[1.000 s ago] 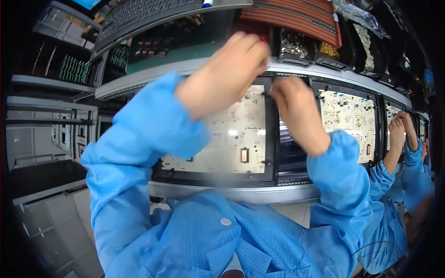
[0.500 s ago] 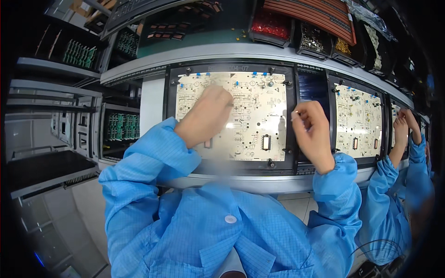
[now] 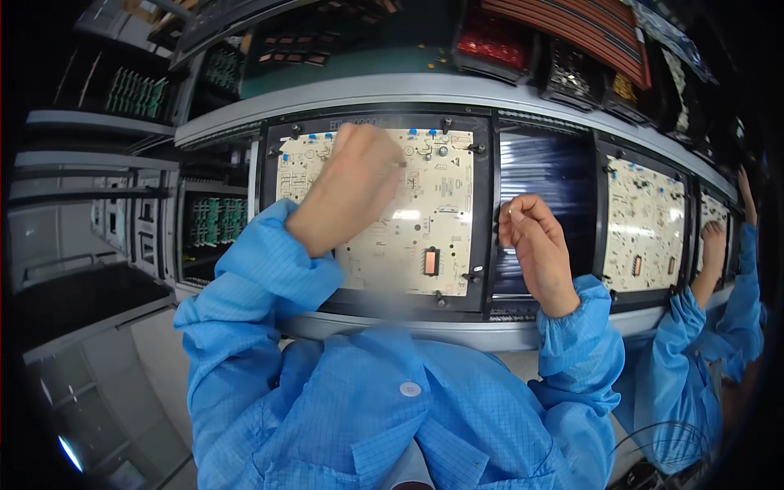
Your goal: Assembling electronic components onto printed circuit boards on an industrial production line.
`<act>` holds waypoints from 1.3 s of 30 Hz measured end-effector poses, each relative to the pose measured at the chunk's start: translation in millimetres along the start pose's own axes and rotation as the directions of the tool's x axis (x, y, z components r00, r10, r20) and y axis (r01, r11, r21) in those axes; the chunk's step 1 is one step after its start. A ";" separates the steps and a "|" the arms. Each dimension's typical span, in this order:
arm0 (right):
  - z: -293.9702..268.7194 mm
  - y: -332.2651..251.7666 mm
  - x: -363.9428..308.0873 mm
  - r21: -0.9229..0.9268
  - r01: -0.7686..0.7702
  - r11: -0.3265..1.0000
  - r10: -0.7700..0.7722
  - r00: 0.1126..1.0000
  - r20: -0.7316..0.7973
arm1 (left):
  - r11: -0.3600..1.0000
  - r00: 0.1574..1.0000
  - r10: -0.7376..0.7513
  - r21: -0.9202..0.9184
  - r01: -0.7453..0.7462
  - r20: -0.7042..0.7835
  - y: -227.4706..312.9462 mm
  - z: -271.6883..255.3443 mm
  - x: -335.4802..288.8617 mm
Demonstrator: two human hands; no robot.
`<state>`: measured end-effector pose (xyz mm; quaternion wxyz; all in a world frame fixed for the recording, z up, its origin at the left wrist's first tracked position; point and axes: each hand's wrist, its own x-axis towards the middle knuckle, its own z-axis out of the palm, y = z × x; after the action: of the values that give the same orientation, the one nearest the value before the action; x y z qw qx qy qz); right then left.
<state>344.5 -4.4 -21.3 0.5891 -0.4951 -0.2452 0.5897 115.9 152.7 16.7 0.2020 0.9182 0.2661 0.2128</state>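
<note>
A cream circuit board lies in a black frame before me. It carries several blue components along its far edge and a dark chip with an orange-pink top at the near right. My left hand is over the board's far left part, fingers curled down to it and closed. The hand covers whatever lies under its fingertips, and the fingers are partly blurred. Just right of the frame, above a dark gap, my right hand is closed in a pinch. A tiny pale speck shows at its fingertips, too small to name.
Another framed board lies to the right; beyond it a co-worker's hand hangs over a further board. Bins of red parts and silvery parts stand behind the rail. Green boards fill a rack at left.
The framed board has shifted left, widening the dark gap to the neighbouring board. My left hand has gone slightly left with it; my right hand has moved a little left and nearer. The view has shifted slightly.
</note>
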 end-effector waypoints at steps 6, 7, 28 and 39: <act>5.0 -4.8 -2.2 0.086 0.055 0.995 -0.054 0.998 -0.008 | 0.996 0.998 -0.058 0.075 0.056 0.026 -8.8 10.3 12.2; 2.0 -5.2 -3.2 0.100 0.050 0.994 -0.045 0.998 -0.050 | 0.995 0.998 -0.060 0.085 0.057 0.035 -9.5 10.7 13.5; -5.6 -10.5 -6.9 0.087 0.078 0.993 -0.066 0.989 -0.134 | 0.996 0.997 -0.029 0.088 0.022 0.076 -12.8 24.9 21.1; -5.5 -8.4 -7.1 0.058 0.079 0.995 -0.069 0.986 -0.154 | 0.981 0.993 0.099 0.162 -0.108 0.058 -19.7 27.2 21.3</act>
<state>351.9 -11.1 -14.0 0.6431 -0.5102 -0.1989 0.5354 137.9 173.1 -9.3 0.1206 0.9493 0.2297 0.1776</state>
